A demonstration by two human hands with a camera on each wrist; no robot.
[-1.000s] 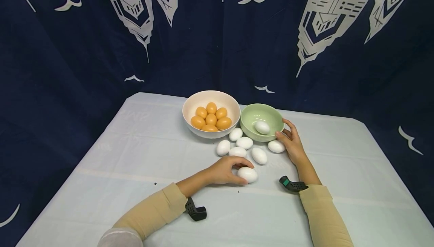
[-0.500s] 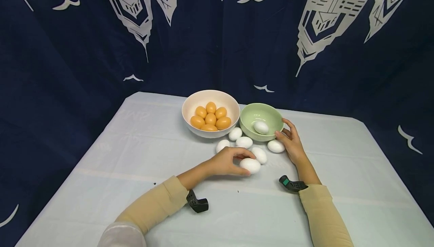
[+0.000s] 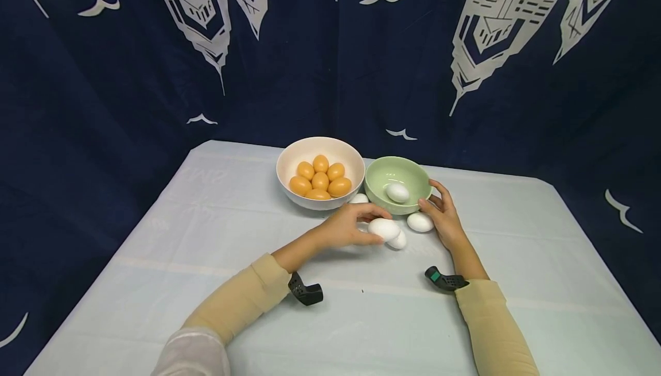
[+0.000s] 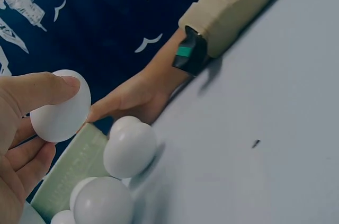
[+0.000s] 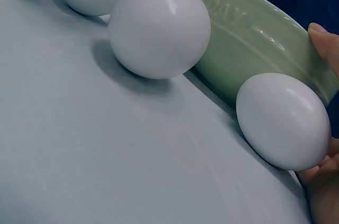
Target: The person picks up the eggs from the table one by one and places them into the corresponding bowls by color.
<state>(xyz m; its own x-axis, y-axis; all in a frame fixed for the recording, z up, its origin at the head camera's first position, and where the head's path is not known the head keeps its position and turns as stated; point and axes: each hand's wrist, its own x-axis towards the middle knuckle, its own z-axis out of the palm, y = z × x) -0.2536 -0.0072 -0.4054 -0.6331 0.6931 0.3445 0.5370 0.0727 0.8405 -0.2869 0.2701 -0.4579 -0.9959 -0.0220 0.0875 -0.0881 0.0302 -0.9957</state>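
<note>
A white egg is pinched between the thumb and fingers of the left hand, raised above the table and in front of the green bowl. The left wrist view shows the same egg with the thumb across it. One white egg lies inside the green bowl. The right hand grips the bowl's right rim, thumb at the front. Another white egg rests on the table beside that hand; in the right wrist view this egg is near the bowl's wall.
Left of the green bowl stands a cream bowl holding several orange eggs. More white eggs lie on the table in front of the bowls, partly hidden by the left hand. A dark blue patterned cloth hangs behind the table.
The left hand has lifted its egg from the table and moved it away from the body, toward the green bowl. The right hand has kept its grip on the bowl.
</note>
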